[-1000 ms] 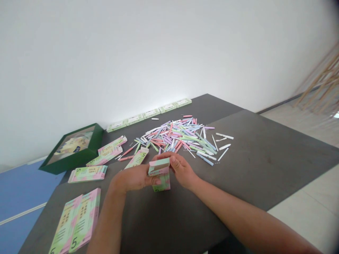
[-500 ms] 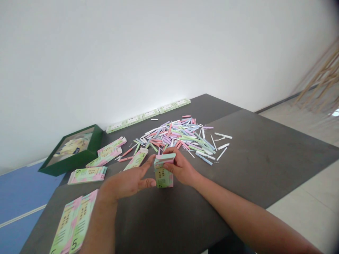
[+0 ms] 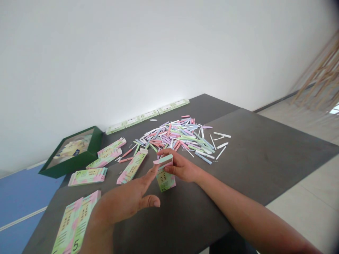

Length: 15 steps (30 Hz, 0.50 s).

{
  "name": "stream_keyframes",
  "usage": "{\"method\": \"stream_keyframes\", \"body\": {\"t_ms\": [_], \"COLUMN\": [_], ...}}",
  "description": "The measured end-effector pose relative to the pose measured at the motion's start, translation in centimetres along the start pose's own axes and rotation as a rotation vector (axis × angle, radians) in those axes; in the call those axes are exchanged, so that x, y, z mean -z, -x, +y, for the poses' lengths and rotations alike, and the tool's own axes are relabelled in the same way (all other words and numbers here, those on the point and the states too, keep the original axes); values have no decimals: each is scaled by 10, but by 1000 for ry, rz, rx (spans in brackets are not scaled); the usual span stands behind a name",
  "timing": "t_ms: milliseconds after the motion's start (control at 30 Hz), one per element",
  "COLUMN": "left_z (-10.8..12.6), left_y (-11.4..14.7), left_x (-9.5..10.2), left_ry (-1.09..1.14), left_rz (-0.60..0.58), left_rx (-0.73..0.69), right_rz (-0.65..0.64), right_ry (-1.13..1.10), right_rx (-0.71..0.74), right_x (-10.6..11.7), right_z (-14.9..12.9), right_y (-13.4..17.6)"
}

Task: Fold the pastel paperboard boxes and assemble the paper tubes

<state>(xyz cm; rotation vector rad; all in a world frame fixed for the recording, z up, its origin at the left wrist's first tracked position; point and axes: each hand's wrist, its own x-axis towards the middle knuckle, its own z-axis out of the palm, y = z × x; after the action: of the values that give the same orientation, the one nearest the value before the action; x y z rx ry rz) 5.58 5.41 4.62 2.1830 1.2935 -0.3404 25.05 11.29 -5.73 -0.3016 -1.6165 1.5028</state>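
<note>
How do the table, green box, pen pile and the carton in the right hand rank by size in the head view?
1. Table
2. Green box and pen pile: too alike to rank; the pile spreads wider
3. Carton in the right hand, partly covered

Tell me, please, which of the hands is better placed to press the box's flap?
Probably the left hand: its fingers reach the flap's edge and its thumb is free, while the right hand holds the box.
</note>
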Motion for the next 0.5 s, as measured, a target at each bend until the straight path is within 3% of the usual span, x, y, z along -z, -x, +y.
{"method": "stream_keyframes", "body": {"t_ms": [100,333,500], "left_z": [-4,-15,-16], "left_y": [4,5,7], "left_x": [-4,-9,-8], "left_ry": [14,40,56], "left_rz": [-23,-8,-1], "left_rx": [30,5,3], "right_rz": [27,281,267], "right_ry": [66,13,158], "right_rx": [18,145,176], "right_x": [-2,-20,-16], "right_z": [4,19,18], "right_y": [1,3,7]}}
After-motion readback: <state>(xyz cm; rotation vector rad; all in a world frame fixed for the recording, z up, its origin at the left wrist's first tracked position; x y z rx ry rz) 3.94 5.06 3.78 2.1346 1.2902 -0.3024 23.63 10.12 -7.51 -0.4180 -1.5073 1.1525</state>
